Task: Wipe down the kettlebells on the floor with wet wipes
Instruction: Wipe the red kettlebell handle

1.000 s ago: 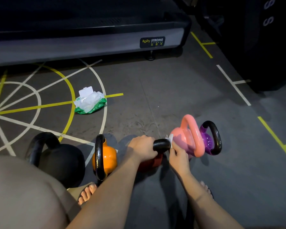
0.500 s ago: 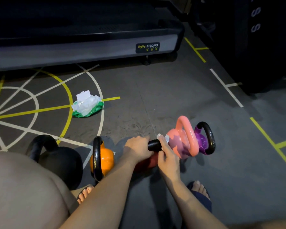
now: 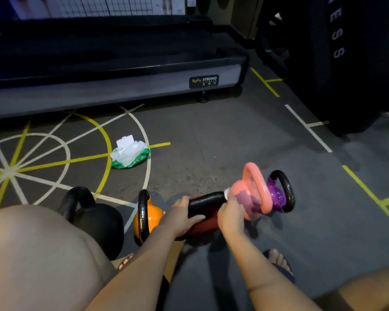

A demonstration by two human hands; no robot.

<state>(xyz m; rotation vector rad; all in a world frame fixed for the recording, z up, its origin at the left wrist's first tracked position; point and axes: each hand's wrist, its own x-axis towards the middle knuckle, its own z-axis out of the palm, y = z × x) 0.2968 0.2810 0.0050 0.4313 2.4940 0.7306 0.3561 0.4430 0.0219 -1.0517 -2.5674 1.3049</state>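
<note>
A row of kettlebells stands on the dark gym floor in front of me. The red kettlebell [image 3: 203, 223] with a thick black handle is in the middle. My left hand [image 3: 181, 215] rests on its body and the left end of the handle. My right hand [image 3: 230, 213] presses a white wet wipe [image 3: 226, 194] against the right end of that handle. To the left stand an orange kettlebell [image 3: 152, 217] and a large black kettlebell [image 3: 94, 217]. To the right are a pink kettlebell [image 3: 250, 196] and a purple kettlebell [image 3: 279, 195].
An open green and white wet-wipe pack [image 3: 130, 152] lies on the floor markings ahead left. A treadmill base [image 3: 112, 90] runs across the back. A tall black machine [image 3: 350, 63] stands at the right. My knees and sandalled feet [image 3: 279, 261] frame the bottom of the view.
My right hand has slid the wipe to the right along the black handle, uncovering more of it. My left hand has shifted lower onto the red body. The camera has tilted up.
</note>
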